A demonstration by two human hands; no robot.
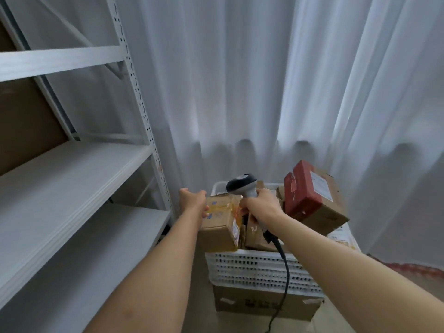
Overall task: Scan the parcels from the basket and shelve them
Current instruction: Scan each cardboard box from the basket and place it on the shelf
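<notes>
Cardboard parcel (219, 224) sat at the left front corner of the white basket (254, 270), the left hand (194, 200) curled over its far left edge. It looked light and stiff, though taped seams might be slick; opposite faces seemed the safest hold. The right hand (262, 205) gripped the scanner (242, 186), fingers wrapped round its handle.

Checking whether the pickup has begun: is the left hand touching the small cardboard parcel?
Touching. The head view shows the left hand gripping the small cardboard parcel's left end, fingers curled round its edge, with no gap between them.
</notes>
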